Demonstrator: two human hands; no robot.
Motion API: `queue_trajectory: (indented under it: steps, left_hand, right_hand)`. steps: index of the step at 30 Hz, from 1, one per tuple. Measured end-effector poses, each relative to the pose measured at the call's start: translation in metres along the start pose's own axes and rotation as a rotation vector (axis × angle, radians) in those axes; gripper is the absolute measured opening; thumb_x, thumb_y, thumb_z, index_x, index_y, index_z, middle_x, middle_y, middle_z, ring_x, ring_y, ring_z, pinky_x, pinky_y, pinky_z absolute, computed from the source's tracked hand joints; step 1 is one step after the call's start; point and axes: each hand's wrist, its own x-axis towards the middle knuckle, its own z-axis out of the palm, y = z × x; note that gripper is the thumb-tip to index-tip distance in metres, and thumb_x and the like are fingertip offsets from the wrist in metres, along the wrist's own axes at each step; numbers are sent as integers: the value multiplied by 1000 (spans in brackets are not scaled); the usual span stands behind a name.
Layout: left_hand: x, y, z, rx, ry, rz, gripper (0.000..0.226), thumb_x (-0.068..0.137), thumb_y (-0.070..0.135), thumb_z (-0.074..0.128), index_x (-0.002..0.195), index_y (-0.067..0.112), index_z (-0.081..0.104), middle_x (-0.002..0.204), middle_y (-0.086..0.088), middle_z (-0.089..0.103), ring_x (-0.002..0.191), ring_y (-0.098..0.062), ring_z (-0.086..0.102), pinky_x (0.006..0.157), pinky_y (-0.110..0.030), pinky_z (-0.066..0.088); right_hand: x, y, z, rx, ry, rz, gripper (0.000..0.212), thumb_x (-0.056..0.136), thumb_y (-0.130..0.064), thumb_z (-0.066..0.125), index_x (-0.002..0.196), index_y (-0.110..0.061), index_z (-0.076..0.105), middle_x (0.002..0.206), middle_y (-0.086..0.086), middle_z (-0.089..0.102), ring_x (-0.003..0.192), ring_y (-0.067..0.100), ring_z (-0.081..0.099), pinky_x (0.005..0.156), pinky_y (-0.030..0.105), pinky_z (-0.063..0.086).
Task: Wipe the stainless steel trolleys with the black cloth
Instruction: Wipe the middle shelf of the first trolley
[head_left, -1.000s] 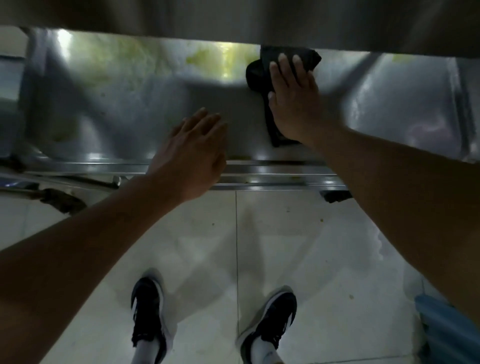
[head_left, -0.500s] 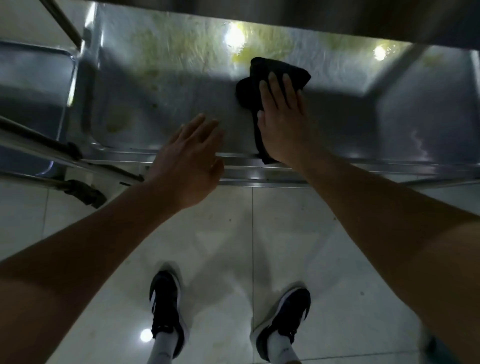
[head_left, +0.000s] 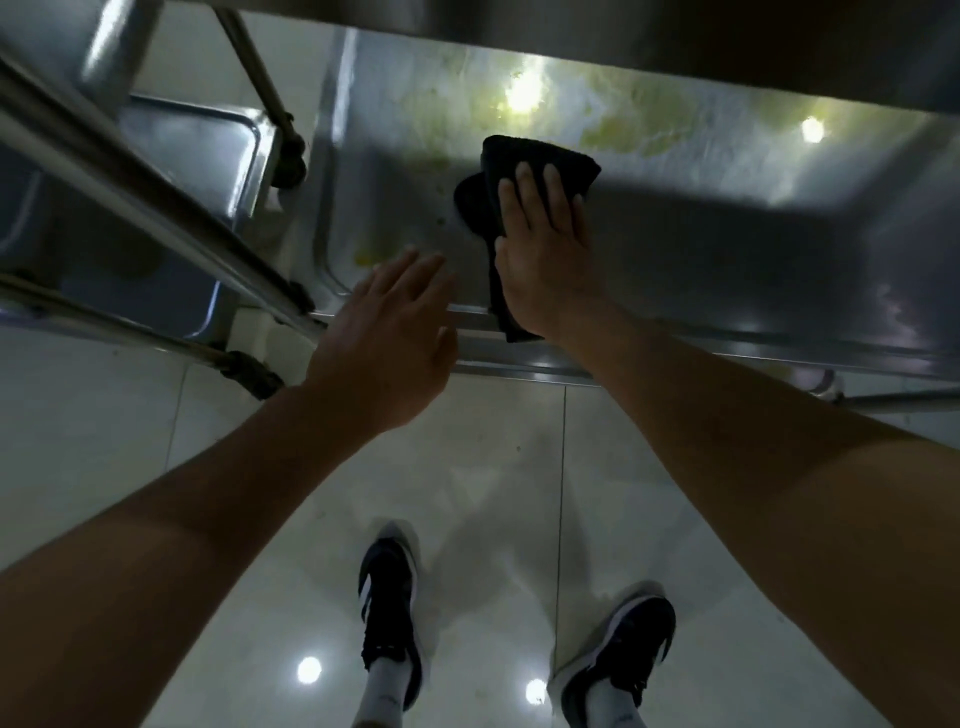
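Both forearms (head_left: 727, 447) were bare to the edge of the frame, with no sleeve, watch or band on either wrist. The left hand (head_left: 387, 332) and the right hand (head_left: 545, 249) wore no gloves or rings that could be made out. On the feet were dark low trainers (head_left: 387, 597) with pale soles and light side stripes, dark laces, and white socks (head_left: 384, 691) rising above the collars.

Black cloth (head_left: 540, 156) nearer shelf's left end
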Motion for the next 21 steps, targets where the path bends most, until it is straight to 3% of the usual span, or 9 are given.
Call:
queue_trajectory:
  steps: [9,15,21]
  left_hand:
    - [-43,-38,3,-41,-60,-68,60,94,37,35,150,13,34,157,-10,31,149,-24,19,117,-47,30]
    - [-58,-57,8,-64,-63,-67,57,94,31,51,147,13,38,154,-6,36,148,-22,21,117,-37,24]
    - [-60,-61,10,-96,-56,-68,55,94,31,51,145,13,39,152,-6,39,146,-24,25,112,-38,33]
  right_hand:
    - [22,-65,9,-76,-38,-73,62,103,-36,26,160,-13,11,168,8,4,154,33,-1,123,51,5]
    - [35,-92,6,-58,-85,-153,62,105,-35,26,160,-13,7,168,9,-1,154,33,-6,123,51,2]
    - [47,-117,7,-19,-85,-182,60,106,-35,21,160,-14,5,168,8,-3,154,30,-8,124,51,2]
